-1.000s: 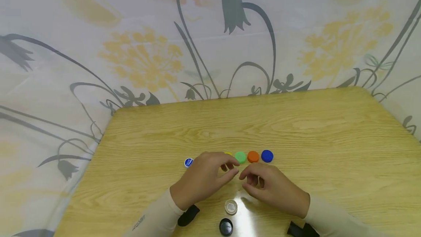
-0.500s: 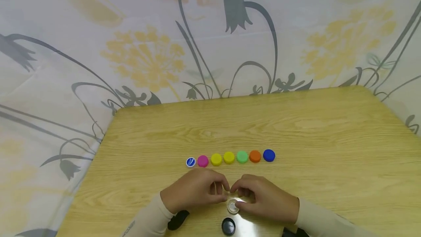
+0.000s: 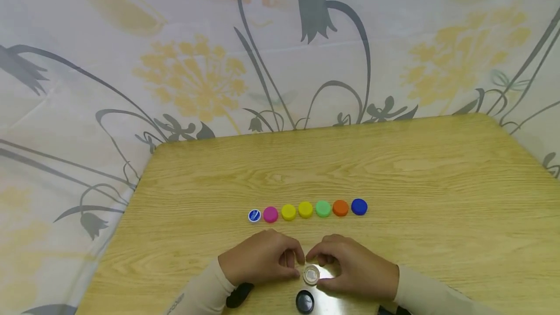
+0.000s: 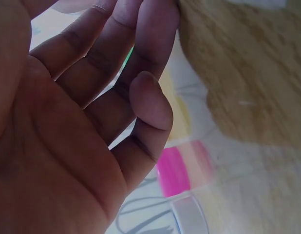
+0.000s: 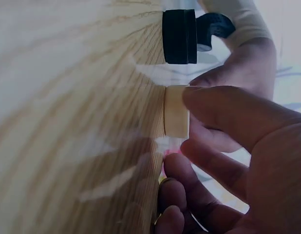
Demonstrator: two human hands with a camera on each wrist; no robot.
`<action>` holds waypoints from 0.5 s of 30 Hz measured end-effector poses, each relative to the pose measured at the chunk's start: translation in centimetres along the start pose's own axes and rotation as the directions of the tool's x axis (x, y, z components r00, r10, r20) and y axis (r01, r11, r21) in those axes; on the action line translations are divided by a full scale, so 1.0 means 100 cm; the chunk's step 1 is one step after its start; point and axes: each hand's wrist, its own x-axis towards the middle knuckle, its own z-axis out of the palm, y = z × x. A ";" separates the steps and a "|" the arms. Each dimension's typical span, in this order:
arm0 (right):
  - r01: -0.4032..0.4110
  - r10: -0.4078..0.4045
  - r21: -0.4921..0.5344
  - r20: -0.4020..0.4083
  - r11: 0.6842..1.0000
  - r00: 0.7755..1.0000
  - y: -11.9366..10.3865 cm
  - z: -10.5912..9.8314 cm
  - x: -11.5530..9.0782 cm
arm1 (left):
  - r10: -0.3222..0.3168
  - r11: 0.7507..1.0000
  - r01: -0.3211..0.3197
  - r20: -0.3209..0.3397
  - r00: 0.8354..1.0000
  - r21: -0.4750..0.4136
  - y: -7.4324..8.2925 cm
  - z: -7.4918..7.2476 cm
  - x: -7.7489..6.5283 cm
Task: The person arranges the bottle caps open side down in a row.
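Note:
A pale cream bottle cap (image 3: 311, 274) lies on the table between both hands. My right hand (image 3: 356, 266) is around its right side, thumb at the near rim and bent index finger just beyond the far rim. In the right wrist view, the thumb overlaps the cream cap (image 5: 176, 111). My left hand (image 3: 262, 259) is bent loosely at the cap's left, its thumb and fingertips close to the rim. The left wrist view shows nothing in the left palm (image 4: 58, 161). A black cap (image 3: 305, 301) lies nearer the body.
Farther back runs a row of caps: white-and-blue (image 3: 254, 216), pink (image 3: 271, 214), two yellow ones, light green (image 3: 323, 208), orange (image 3: 340, 208) and dark blue (image 3: 359, 206). A flower-patterned cloth (image 3: 280, 62) hangs behind the wooden table (image 3: 280, 169).
Both hands have drawn back from the cap row toward the body and now flank the cream cap. The right thumb has slid from over this cap to its near rim.

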 end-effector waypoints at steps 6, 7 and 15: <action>0.000 0.000 -0.029 -0.018 1.000 1.000 -0.001 0.002 -0.001 | 0.010 0.999 -0.010 -0.002 1.000 0.033 0.000 0.003 0.002; -0.001 0.000 -0.035 -0.022 0.999 1.000 -0.001 0.002 -0.001 | 0.012 0.999 -0.012 -0.004 1.000 0.036 0.000 0.003 0.003; -0.020 0.019 -0.048 -0.028 0.999 0.999 -0.001 0.003 -0.002 | 0.002 1.000 -0.002 -0.017 1.000 0.023 0.000 0.005 0.004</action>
